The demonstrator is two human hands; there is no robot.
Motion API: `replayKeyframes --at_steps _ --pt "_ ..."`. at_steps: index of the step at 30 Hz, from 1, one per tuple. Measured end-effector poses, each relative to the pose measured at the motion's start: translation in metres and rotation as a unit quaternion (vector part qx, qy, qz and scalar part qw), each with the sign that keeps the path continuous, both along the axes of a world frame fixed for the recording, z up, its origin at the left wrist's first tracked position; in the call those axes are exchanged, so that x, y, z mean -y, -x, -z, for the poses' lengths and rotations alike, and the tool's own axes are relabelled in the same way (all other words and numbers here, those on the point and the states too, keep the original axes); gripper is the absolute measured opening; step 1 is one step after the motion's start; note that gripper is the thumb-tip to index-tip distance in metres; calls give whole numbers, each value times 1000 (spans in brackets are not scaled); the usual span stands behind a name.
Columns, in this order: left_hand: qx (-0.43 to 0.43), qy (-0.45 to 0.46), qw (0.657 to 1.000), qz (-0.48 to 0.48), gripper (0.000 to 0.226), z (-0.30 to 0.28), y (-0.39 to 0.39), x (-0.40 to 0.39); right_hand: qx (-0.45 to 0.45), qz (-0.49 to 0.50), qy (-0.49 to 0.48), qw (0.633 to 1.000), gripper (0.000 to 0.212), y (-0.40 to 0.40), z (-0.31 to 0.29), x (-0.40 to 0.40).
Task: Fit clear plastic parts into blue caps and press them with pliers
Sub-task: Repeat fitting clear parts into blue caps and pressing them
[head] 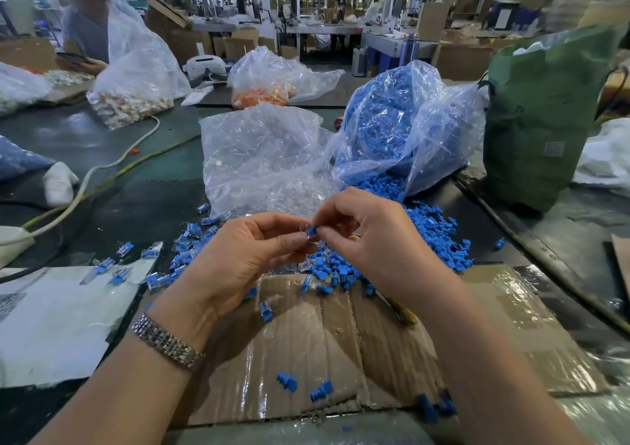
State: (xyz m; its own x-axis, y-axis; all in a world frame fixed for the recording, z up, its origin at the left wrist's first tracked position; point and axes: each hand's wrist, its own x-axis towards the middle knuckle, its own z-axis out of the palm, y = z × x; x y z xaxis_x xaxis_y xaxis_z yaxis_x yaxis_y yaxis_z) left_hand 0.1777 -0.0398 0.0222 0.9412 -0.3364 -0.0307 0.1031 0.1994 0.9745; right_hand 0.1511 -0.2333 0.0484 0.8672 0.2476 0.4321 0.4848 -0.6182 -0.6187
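Left hand (238, 257) pinches clear part (304, 230)

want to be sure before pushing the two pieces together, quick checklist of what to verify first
1. Left hand pinches the clear part: ok.
2. Right hand pinches the blue cap: ok.
3. Parts meet between the fingertips: ok.
4. Clear part lined up with the cap's opening: cannot tell, too small.
5. Pliers within reach: cannot tell; only a yellowish handle-like thing shows under the right wrist.
6. Spare blue caps close by: ok.
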Motion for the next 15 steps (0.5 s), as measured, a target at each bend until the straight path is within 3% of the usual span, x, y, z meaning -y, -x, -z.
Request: replayKeyframes --at_steps 5,8,10,11,13,15 --pt "10 -14 1000 0 24 1 -1 -1 4 -5 10 1000 10 -2 1 -3" --pt "9 -19 1000 2 24 1 -1 -3 -45 -18 -56 997 10 -1 -2 2" --pt "2 -10 1000 -1 23 1 -2 -5 -68 23 -93 993 8 -4 -3 11" --pt "0 -4 1000 -3 23 1 -2 -5 -75 72 -72 992 13 -7 -2 17" --pt "-1 17 1000 -5 23 1 -3 -6 -125 183 72 972 32 -13 4 31" --pt "-1 39 999 -3 23 2 -5 -7 -223 236 225 919 53 -16 11 37"
